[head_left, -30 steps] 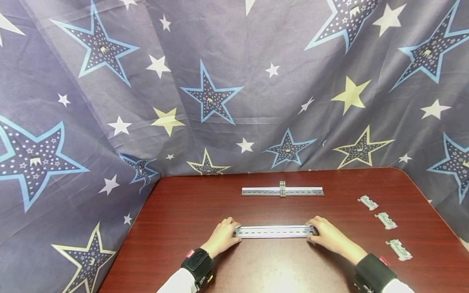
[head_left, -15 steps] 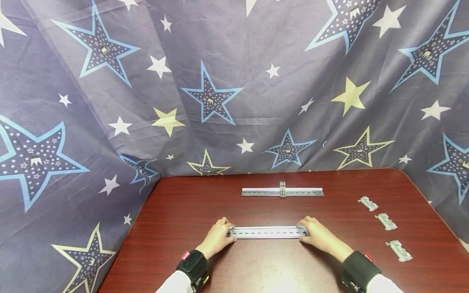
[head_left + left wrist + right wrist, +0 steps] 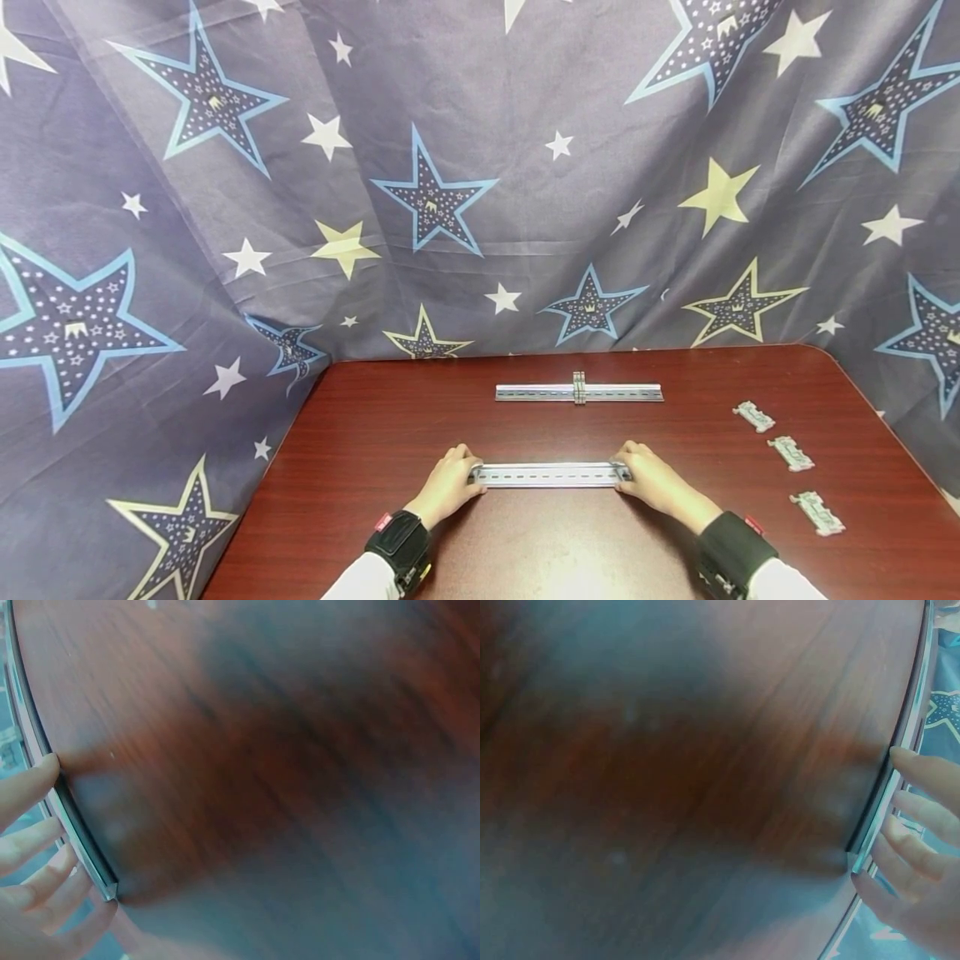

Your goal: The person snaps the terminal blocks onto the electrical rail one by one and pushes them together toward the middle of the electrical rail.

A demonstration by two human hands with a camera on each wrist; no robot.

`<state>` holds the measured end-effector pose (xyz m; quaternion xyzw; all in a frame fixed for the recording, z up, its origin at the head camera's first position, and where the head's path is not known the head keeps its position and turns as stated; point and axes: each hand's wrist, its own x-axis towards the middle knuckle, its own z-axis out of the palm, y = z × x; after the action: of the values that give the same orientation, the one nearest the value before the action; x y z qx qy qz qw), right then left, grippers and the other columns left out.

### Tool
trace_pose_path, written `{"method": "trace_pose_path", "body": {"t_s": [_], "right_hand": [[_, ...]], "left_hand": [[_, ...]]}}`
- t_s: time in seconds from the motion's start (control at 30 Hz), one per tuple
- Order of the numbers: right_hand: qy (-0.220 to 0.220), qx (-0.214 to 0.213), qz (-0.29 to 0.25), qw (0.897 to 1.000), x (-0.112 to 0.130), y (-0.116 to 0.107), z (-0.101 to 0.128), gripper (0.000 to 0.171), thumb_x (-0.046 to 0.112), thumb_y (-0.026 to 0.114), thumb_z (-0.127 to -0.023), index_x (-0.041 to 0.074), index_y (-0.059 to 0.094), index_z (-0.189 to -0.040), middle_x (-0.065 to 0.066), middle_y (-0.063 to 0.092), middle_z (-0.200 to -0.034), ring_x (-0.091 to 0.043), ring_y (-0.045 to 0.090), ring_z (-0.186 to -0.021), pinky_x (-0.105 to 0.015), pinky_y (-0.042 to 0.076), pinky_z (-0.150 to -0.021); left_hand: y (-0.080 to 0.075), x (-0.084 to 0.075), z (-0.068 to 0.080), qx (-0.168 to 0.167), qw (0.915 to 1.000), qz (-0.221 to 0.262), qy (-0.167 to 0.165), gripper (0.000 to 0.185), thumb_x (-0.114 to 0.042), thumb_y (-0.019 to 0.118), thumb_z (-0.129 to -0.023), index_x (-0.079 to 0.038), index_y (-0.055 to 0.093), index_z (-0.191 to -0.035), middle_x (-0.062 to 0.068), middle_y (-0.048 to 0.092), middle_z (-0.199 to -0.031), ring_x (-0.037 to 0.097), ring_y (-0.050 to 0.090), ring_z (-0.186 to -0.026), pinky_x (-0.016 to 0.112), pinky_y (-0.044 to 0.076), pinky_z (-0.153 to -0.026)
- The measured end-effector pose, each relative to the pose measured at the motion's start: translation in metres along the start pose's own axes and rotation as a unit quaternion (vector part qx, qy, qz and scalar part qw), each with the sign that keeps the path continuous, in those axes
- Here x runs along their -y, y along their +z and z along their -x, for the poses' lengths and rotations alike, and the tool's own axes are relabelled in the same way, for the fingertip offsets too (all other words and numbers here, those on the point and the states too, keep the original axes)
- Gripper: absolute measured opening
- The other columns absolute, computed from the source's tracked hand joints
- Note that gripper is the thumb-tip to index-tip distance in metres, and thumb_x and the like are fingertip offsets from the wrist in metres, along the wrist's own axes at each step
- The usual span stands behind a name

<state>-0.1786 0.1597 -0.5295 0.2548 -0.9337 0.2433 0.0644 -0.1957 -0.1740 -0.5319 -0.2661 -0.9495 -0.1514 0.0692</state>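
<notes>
A slotted metal DIN rail (image 3: 551, 476) lies crosswise on the table in front of me. My left hand (image 3: 446, 486) grips its left end, thumb on the near edge and fingers over the far edge. At the other end my right hand (image 3: 654, 479) grips the rail in the same way. In the left wrist view the left hand (image 3: 37, 885) curls round the rail (image 3: 75, 821). The right wrist view shows the right hand (image 3: 922, 832) holding the rail's end (image 3: 866, 840). Both palms hide the rail's tips in the head view.
Farther back lies a second DIN rail (image 3: 622, 392) carrying narrow terminal blocks (image 3: 579, 388) near its middle. To the right, three loose pale terminal blocks lie on the reddish-brown table (image 3: 360, 442): far (image 3: 753, 416), middle (image 3: 791, 453) and near (image 3: 817, 512). A star-patterned cloth (image 3: 480, 183) hangs behind.
Over the last second both hands have shifted the held rail slightly to the left. During the last half second it has barely moved. The far rail and loose terminal blocks stay put.
</notes>
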Motion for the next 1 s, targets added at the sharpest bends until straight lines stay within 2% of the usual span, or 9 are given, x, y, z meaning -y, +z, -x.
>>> {"method": "trace_pose_path", "body": {"t_s": [0.13,0.67,1.0], "right_hand": [[-0.006,-0.003,0.004,1.000,-0.004,-0.002,0.001,0.025,0.006,0.072,-0.065,-0.001,0.063,-0.087,-0.001,0.050,-0.078,-0.017,0.048,-0.073,-0.031,0.041,-0.065],[0.002,-0.010,-0.010,1.000,-0.023,-0.014,0.010,0.023,0.005,0.072,-0.064,-0.003,0.065,-0.085,-0.003,0.051,-0.076,-0.019,0.050,-0.073,-0.033,0.043,-0.068],[0.014,-0.007,-0.024,1.000,-0.037,-0.021,0.011,0.023,0.002,0.072,-0.064,-0.004,0.066,-0.085,-0.004,0.052,-0.076,-0.020,0.050,-0.071,-0.030,0.041,-0.065]], "left_hand": [[0.002,-0.002,-0.003,-0.003,1.0000,-0.004,0.007,0.029,-0.019,0.075,-0.064,-0.003,0.065,-0.086,0.002,0.050,-0.080,0.017,0.046,-0.074,0.032,0.039,-0.062],[0.006,-0.019,-0.021,0.028,0.9995,-0.013,0.011,0.028,-0.021,0.072,-0.069,-0.003,0.066,-0.090,0.001,0.048,-0.081,0.017,0.046,-0.076,0.030,0.039,-0.065],[0.012,-0.025,-0.037,0.024,0.9992,-0.016,0.028,0.028,-0.020,0.072,-0.069,-0.004,0.066,-0.090,0.003,0.050,-0.082,0.019,0.048,-0.077,0.030,0.041,-0.067]]}}
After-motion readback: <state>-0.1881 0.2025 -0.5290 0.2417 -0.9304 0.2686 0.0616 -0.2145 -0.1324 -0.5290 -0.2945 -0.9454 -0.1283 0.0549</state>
